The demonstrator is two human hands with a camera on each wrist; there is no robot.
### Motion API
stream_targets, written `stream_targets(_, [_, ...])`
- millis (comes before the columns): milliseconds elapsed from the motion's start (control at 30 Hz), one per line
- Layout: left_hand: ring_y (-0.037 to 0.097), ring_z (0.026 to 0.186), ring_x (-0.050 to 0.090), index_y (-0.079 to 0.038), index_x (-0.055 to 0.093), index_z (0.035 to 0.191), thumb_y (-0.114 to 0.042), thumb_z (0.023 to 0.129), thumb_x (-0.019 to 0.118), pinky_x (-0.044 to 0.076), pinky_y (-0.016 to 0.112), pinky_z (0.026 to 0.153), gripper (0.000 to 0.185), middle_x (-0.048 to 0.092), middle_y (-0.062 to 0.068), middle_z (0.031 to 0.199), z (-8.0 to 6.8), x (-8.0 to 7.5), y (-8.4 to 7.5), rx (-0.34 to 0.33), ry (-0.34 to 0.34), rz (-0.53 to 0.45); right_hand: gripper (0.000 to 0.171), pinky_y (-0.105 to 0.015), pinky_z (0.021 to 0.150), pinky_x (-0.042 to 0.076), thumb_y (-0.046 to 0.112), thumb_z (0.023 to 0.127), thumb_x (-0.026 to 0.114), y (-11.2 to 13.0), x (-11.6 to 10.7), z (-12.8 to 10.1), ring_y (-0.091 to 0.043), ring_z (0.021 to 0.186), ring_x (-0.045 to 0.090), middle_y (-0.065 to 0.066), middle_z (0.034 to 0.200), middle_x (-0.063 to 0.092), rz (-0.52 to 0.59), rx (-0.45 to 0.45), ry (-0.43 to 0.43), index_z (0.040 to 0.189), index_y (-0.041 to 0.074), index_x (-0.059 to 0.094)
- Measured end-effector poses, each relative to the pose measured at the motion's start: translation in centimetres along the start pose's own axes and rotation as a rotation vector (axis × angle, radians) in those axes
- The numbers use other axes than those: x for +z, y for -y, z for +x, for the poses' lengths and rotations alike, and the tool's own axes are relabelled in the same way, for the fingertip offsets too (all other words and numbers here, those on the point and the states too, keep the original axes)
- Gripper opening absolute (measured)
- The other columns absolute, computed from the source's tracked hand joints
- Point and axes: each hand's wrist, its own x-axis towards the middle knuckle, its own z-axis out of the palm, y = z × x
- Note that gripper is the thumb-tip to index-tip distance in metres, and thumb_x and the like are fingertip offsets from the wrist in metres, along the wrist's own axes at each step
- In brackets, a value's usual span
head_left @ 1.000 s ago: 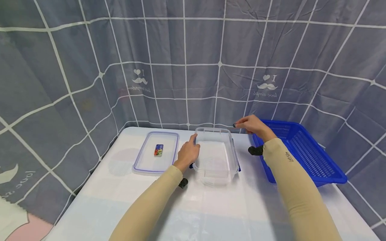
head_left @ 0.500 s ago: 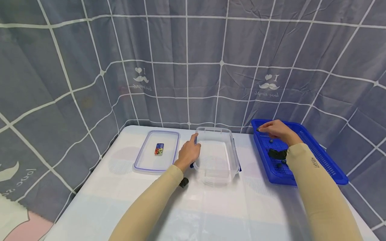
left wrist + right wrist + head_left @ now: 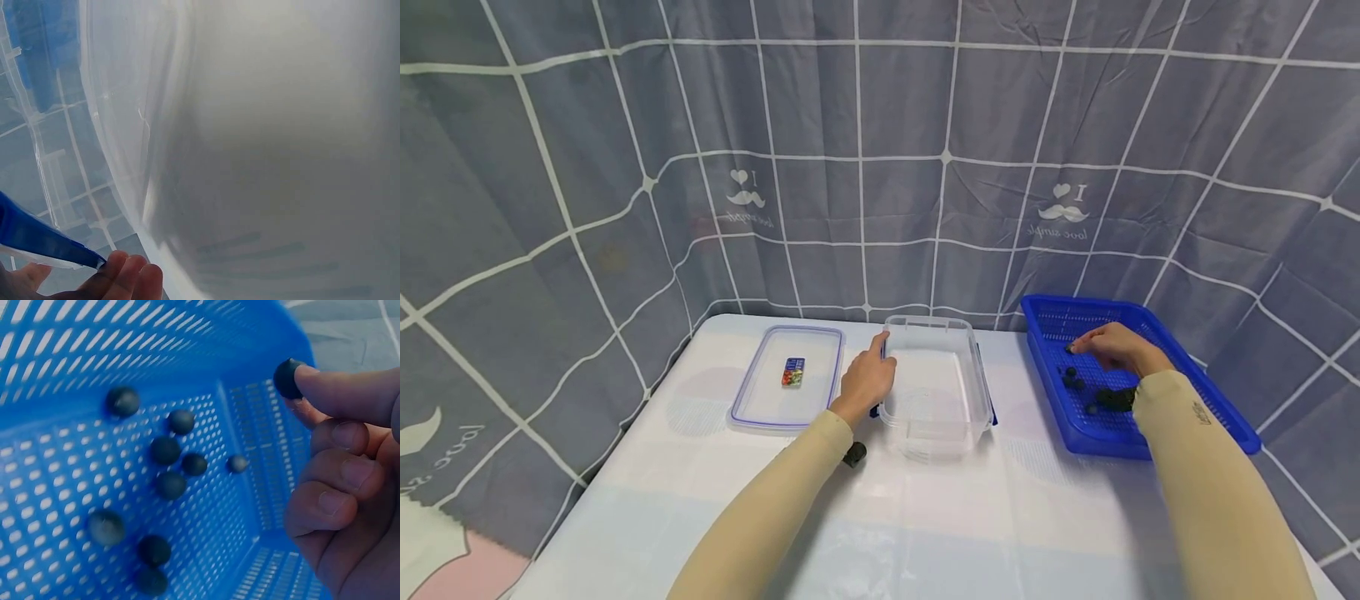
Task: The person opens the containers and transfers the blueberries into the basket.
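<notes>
My right hand [image 3: 1116, 346] pinches a blueberry [image 3: 287, 379] between thumb and index finger, its other fingers curled in. The hand is inside the blue plastic basket [image 3: 1202, 392], above the bottom. Several loose dark blueberries [image 3: 165, 450] lie on the perforated bottom below it. My left hand [image 3: 867, 379] grips the left side of a clear plastic food container [image 3: 936, 437]. In the left wrist view its fingers [image 3: 128, 275] and thumb lie about a blue latch flap [image 3: 47, 236]. The container stands lidless, and no berries show in it.
Left of the container a clear lid with a purple-blue seal [image 3: 752, 408] lies flat, bearing a small colourful fruit label [image 3: 793, 372]. The white table [image 3: 880, 517] meets a grey checked curtain [image 3: 902, 208] at the back and sides.
Carrying the blueberry, my right hand has moved right from between container and basket, over the basket's edge and inside. The left hand has kept its place on the container.
</notes>
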Motion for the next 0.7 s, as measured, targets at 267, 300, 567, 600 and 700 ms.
stream_targets(267, [0.035, 0.117, 0.061, -0.033, 0.032, 0.158, -0.035, 0.103, 0.039, 0.050, 0.052, 0.084, 0.055, 0.059, 0.016, 0.139, 0.0, 0.2, 0.0, -0.002, 0.009, 0.000, 0.040, -0.025, 0.048, 0.034, 0.014, 0.096, 0.062, -2.2, 0.3, -0.6, -0.005, 0.047, 0.035, 0.006, 0.061, 0.053, -0.059, 0.023, 0.034, 0.122, -0.017, 0.062])
stream_targets(300, [0.035, 0.117, 0.061, -0.033, 0.032, 0.158, -0.035, 0.103, 0.039, 0.050, 0.052, 0.084, 0.055, 0.059, 0.016, 0.139, 0.0, 0.2, 0.0, -0.002, 0.013, 0.003, 0.041, -0.024, 0.048, 0.034, 0.013, 0.095, 0.062, -2.5, 0.4, -0.8, -0.005, 0.047, 0.035, 0.008, 0.056, 0.045, -0.070, 0.030, 0.039, 0.122, -0.018, 0.062])
stream_targets(567, [0.032, 0.099, 0.064, -0.032, 0.034, 0.157, -0.035, 0.101, 0.046, 0.050, 0.046, 0.074, 0.058, 0.065, 0.016, 0.128, -0.1, -0.2, -0.1, -0.005, 0.031, 0.019, 0.025, -0.023, 0.048, 0.034, 0.011, 0.095, 0.063, -4.0, 0.9, -1.2, -0.004, 0.047, 0.034, 0.009, 0.053, 0.039, -0.058, 0.086, 0.048, 0.104, -0.011, 0.069])
stream_targets(600, [0.030, 0.093, 0.064, -0.032, 0.033, 0.157, -0.035, 0.100, 0.047, 0.049, 0.044, 0.070, 0.059, 0.067, 0.015, 0.122, -0.1, -0.2, -0.1, -0.007, 0.038, 0.019, 0.024, -0.023, 0.048, 0.034, 0.011, 0.095, 0.063, -4.0, 0.9, -1.2, -0.004, 0.047, 0.034, 0.010, 0.054, 0.040, -0.055, 0.082, 0.050, 0.103, -0.011, 0.069])
stream_targets(700, [0.026, 0.072, 0.057, -0.033, 0.032, 0.158, -0.037, 0.100, 0.047, 0.042, 0.039, 0.058, 0.060, 0.069, 0.016, 0.105, -0.1, -0.3, 0.1, -0.022, 0.061, 0.008, 0.026, -0.024, 0.048, 0.034, 0.011, 0.094, 0.063, -3.9, 1.0, -1.3, -0.005, 0.047, 0.034, 0.009, 0.054, 0.041, -0.044, 0.066, 0.034, 0.104, -0.013, 0.068])
